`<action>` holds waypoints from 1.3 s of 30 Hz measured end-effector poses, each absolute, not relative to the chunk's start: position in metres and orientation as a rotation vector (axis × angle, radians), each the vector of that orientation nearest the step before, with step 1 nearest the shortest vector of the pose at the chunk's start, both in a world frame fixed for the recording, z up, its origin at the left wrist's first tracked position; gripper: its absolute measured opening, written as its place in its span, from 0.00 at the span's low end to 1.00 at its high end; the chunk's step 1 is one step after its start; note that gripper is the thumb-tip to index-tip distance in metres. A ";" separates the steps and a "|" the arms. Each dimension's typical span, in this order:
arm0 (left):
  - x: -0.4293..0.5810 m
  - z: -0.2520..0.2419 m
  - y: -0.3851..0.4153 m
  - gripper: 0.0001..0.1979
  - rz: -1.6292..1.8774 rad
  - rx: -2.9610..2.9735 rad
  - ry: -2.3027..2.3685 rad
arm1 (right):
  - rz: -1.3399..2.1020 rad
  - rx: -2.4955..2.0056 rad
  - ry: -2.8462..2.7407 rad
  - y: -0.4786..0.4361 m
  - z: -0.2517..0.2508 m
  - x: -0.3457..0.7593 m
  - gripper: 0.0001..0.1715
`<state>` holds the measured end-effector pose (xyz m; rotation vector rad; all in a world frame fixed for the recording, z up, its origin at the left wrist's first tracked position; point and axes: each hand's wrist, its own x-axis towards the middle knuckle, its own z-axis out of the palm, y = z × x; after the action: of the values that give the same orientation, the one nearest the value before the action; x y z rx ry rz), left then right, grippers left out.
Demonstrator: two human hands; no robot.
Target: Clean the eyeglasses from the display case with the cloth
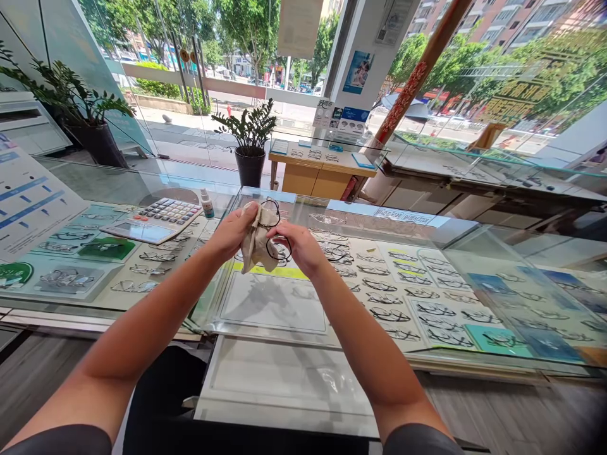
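Above the glass counter, my left hand (233,232) is closed on a crumpled beige cloth (256,246), which hangs down below the fingers. A pair of dark round-framed eyeglasses (281,258) is held between my two hands. One lens rim stands up by the cloth near my left fingers; the other rim sits lower, beside my right fingertips. My right hand (302,248) pinches the frame near its middle. Whether the cloth presses on the upper lens is partly hidden by the fingers.
Under the glass counter (272,309) lie rows of eyeglasses (386,315). A large calculator (161,218) and a small spray bottle (207,205) stand on the left. An open white drawer (284,373) juts out below my arms. Potted plants (250,148) stand by the window.
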<state>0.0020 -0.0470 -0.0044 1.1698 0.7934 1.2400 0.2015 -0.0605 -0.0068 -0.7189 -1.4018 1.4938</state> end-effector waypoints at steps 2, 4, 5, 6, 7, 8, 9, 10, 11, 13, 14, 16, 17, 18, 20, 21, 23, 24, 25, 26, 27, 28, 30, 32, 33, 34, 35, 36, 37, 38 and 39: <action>0.003 -0.003 -0.048 0.35 1.239 1.182 0.765 | 1.496 -0.709 -1.412 -0.060 -0.008 0.201 0.16; 0.003 -0.002 -0.049 0.35 1.238 1.184 0.739 | 1.499 -0.695 -1.420 -0.060 -0.010 0.201 0.15; 0.004 -0.002 -0.050 0.34 1.240 1.182 0.730 | 1.502 -0.688 -1.420 -0.059 -0.010 0.202 0.15; 0.004 -0.001 -0.050 0.33 1.240 1.178 0.723 | 1.506 -0.681 -1.419 -0.059 -0.011 0.202 0.15; 0.004 0.000 -0.051 0.33 1.240 1.174 0.719 | 1.510 -0.675 -1.415 -0.059 -0.011 0.202 0.15; 0.005 0.000 -0.051 0.33 1.240 1.168 0.716 | 1.513 -0.669 -1.410 -0.059 -0.011 0.201 0.15; 0.005 0.001 -0.051 0.33 1.240 1.160 0.712 | 1.515 -0.665 -1.402 -0.059 -0.011 0.201 0.15; 0.005 0.002 -0.052 0.32 1.242 1.152 0.708 | 1.516 -0.662 -1.393 -0.059 -0.010 0.201 0.15; 0.005 0.002 -0.052 0.32 1.243 1.147 0.704 | 1.515 -0.663 -1.383 -0.060 -0.009 0.200 0.15; 0.005 0.002 -0.052 0.32 1.245 1.140 0.697 | 1.513 -0.671 -1.364 -0.061 -0.007 0.199 0.15; 0.005 0.002 -0.052 0.31 1.244 1.139 0.694 | 1.511 -0.677 -1.358 -0.062 -0.005 0.199 0.16; 0.004 0.001 -0.052 0.31 1.242 1.134 0.686 | 1.509 -0.689 -1.351 -0.063 -0.003 0.198 0.16; 0.004 0.001 -0.052 0.30 1.241 1.131 0.681 | 1.508 -0.692 -1.349 -0.063 -0.003 0.198 0.16; 0.004 0.001 -0.052 0.30 1.239 1.129 0.679 | 1.508 -0.693 -1.347 -0.063 -0.002 0.198 0.16; 0.003 0.001 -0.053 0.29 1.234 1.128 0.686 | 1.507 -0.693 -1.338 -0.063 -0.003 0.198 0.16; 0.003 0.000 -0.053 0.29 1.233 1.126 0.691 | 1.506 -0.693 -1.333 -0.063 -0.003 0.198 0.16; 0.003 0.001 -0.053 0.29 1.228 1.125 0.698 | 1.503 -0.696 -1.327 -0.062 -0.004 0.198 0.16; 0.002 0.001 -0.053 0.29 1.224 1.125 0.701 | 1.502 -0.698 -1.326 -0.062 -0.005 0.199 0.16; 0.002 0.001 -0.053 0.29 1.220 1.126 0.703 | 1.503 -0.700 -1.326 -0.062 -0.005 0.199 0.16; 0.002 0.001 -0.053 0.29 1.214 1.125 0.705 | 1.504 -0.701 -1.326 -0.062 -0.005 0.199 0.16; 0.002 0.001 -0.053 0.30 1.210 1.124 0.708 | 1.505 -0.702 -1.326 -0.062 -0.005 0.198 0.16; 0.002 0.001 -0.053 0.30 1.208 1.122 0.712 | 1.506 -0.701 -1.326 -0.061 -0.005 0.198 0.16; 0.001 0.001 -0.053 0.30 1.206 1.115 0.719 | 1.507 -0.696 -1.321 -0.062 -0.005 0.198 0.16; 0.001 0.001 -0.053 0.30 1.205 1.112 0.728 | 1.503 -0.692 -1.315 -0.062 -0.005 0.198 0.16; 0.001 0.001 -0.053 0.30 1.204 1.112 0.732 | 1.501 -0.692 -1.313 -0.062 -0.005 0.198 0.16; 0.001 0.001 -0.053 0.30 1.202 1.113 0.736 | 1.499 -0.694 -1.311 -0.062 -0.005 0.198 0.16; 0.001 0.001 -0.054 0.30 1.201 1.115 0.740 | 1.497 -0.697 -1.310 -0.063 -0.005 0.198 0.16; 0.002 0.002 -0.054 0.30 1.198 1.117 0.742 | 1.496 -0.700 -1.310 -0.063 -0.004 0.198 0.15; 0.002 0.002 -0.054 0.30 1.194 1.119 0.743 | 1.496 -0.704 -1.309 -0.063 -0.004 0.198 0.15; 0.002 0.003 -0.055 0.30 1.188 1.123 0.744 | 1.496 -0.707 -1.309 -0.063 -0.004 0.198 0.16; 0.002 0.003 -0.055 0.30 1.182 1.128 0.744 | 1.495 -0.710 -1.312 -0.063 -0.004 0.198 0.16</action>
<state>0.0021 -0.0551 0.0033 1.1275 0.7438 1.1822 0.1978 -0.0630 -0.0041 -0.7102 -1.3121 1.4948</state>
